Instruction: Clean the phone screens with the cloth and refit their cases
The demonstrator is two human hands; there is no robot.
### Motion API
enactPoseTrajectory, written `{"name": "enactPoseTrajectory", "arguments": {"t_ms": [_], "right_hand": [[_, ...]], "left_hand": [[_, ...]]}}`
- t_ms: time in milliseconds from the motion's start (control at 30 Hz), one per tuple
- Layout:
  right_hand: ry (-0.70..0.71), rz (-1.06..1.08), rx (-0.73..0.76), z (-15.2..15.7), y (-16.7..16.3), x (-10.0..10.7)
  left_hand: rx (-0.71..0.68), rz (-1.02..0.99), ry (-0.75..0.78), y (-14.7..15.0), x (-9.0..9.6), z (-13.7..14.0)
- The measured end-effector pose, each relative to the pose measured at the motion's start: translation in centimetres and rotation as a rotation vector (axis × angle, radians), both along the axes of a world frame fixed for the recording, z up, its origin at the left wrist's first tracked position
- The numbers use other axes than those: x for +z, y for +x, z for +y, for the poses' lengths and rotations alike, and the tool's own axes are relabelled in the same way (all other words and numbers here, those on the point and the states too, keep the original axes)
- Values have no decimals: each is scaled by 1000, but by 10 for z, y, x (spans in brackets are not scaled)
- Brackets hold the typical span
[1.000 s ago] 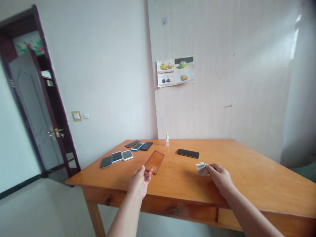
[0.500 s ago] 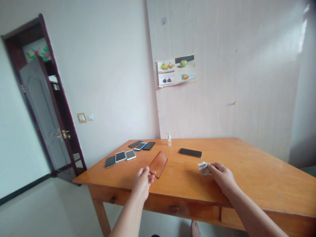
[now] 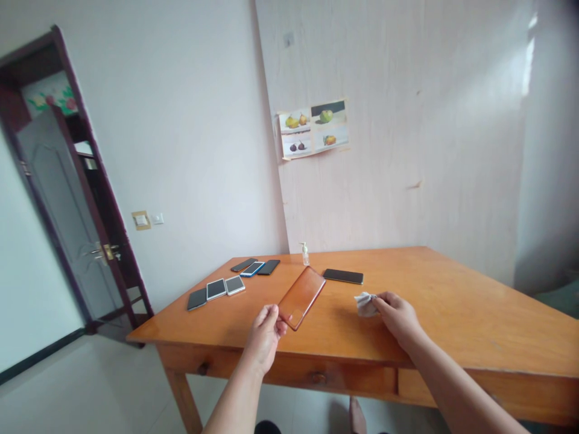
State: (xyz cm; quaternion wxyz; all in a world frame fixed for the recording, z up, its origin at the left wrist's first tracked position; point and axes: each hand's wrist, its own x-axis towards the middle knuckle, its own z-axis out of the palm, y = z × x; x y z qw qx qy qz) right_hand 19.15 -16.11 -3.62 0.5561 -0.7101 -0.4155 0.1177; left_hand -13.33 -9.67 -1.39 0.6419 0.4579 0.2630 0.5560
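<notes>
Case (image 3: 304,296), a thin, translucent brown rectangle with rounded corners and a glossy surface, is held tilted over the table (image 3: 470,319) by the left grip (image 3: 265,337), which pinches it near the lower left corner. The right grip (image 3: 398,316) has a crumpled, soft white wipe (image 3: 364,305) nipped between thumb and fingers, near the smooth, orange-brown wood. Beyond the case, a small clear bottle (image 3: 306,258) with a pump top stands upright; right of it, a black phone (image 3: 343,276) lies flat. Well left, six flat phones (image 3: 216,289) lie in two groups, glassy and straight-edged, one rimmed in blue
</notes>
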Motion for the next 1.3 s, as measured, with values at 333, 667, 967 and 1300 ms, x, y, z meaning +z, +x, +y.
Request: {"name": "enactPoseTrajectory", "arguments": {"t_ms": [333, 667, 967, 1300], "right_hand": [[-22, -25, -5, -1, -4, 4], [-25, -58, -2, -2, -3, 4], [-54, -75, -33, -4, -3, 5], [12, -42, -188, -12, 2, 3]], "left_hand": [[5, -30, -32, -5, 4, -4], [-14, -47, -3, -6, 1, -1], [-6, -32, -13, -5, 2, -4], [74, 292, 227, 7, 4, -23]]}}
